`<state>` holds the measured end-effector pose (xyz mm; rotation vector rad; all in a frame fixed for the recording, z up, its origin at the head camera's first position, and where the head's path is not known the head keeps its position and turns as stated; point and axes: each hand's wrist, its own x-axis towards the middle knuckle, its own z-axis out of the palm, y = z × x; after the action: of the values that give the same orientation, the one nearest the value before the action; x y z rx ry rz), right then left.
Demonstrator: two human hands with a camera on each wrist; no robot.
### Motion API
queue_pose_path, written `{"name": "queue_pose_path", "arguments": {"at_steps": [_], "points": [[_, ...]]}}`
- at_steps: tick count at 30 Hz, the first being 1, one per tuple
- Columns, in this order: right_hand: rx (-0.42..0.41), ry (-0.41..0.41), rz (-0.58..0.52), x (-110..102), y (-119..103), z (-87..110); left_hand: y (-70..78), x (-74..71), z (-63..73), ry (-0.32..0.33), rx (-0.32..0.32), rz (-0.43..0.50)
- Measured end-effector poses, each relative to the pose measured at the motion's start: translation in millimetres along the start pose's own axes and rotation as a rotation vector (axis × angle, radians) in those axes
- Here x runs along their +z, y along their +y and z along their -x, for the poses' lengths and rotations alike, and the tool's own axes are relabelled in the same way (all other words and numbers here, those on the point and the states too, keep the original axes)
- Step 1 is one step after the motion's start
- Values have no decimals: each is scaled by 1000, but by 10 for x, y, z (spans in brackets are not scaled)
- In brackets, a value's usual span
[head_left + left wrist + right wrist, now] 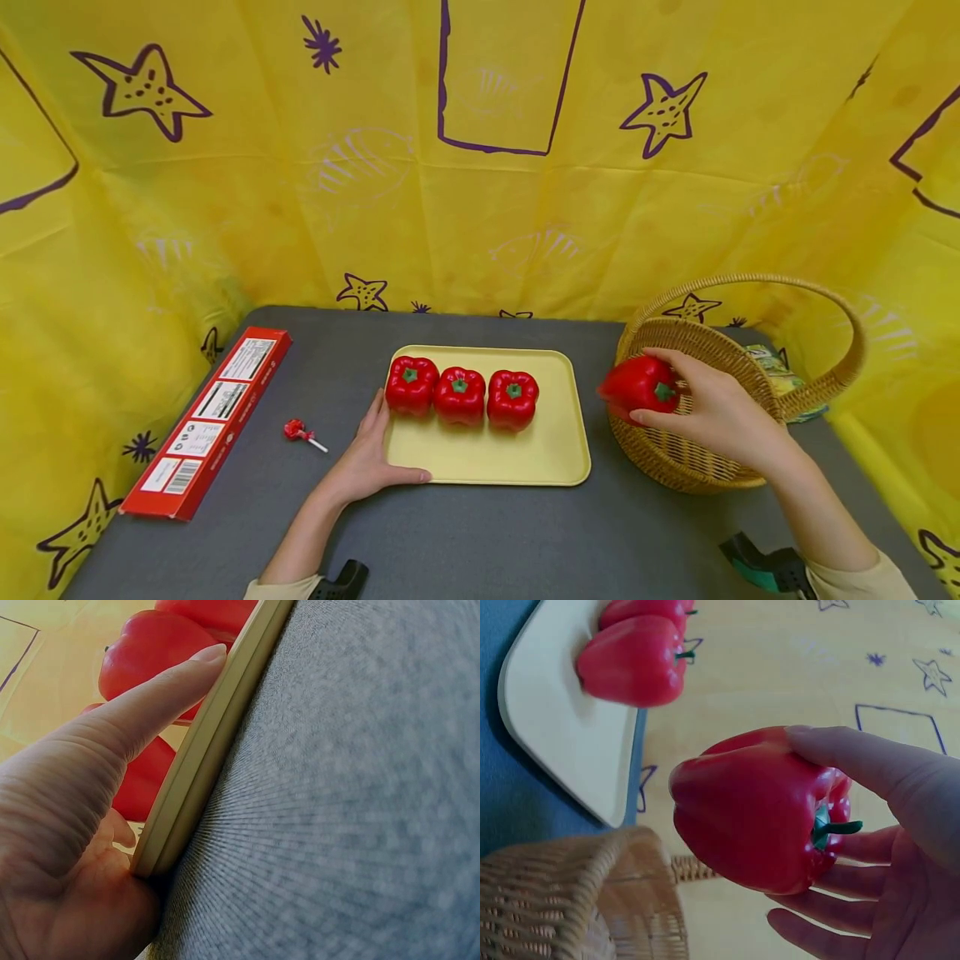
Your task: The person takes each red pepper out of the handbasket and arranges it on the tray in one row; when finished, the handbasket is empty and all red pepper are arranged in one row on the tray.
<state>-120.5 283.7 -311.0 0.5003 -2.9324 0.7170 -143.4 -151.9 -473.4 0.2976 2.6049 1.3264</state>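
Note:
Three red bell peppers with green stems lie in a row on a pale yellow tray (487,462): the left pepper (412,392), the middle pepper (459,400) and the right pepper (513,406). My left hand (375,458) rests against the tray's near left corner, its thumb along the front rim and its fingers at the left side. In the left wrist view, the thumb (150,705) touches the tray's rim. My right hand (708,408) holds another red bell pepper (754,814) above the left side of a wicker basket (660,462), thumb on one side and fingers on the other.
A long red box (210,421) lies at the left of the grey table. Between it and the tray is a lollipop (296,430) with a white stick. Behind the basket's right side is a green patterned packet (776,371). Yellow cloth (480,217) hangs around the table.

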Motion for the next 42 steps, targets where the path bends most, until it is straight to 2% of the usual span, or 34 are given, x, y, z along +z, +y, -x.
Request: {"name": "queue_pose_path", "arguments": {"at_steps": [10,20,42], "points": [[-62,-50,-37,181,-60,-94,-4,0,-4,-8,-9,3],[-86,-112,-58,382,-82,-187,-15,1,-2,2,3,-5],[-74,-208,-85,665,-72,-399,-4,-1,-4,-6,-1,1]]}}
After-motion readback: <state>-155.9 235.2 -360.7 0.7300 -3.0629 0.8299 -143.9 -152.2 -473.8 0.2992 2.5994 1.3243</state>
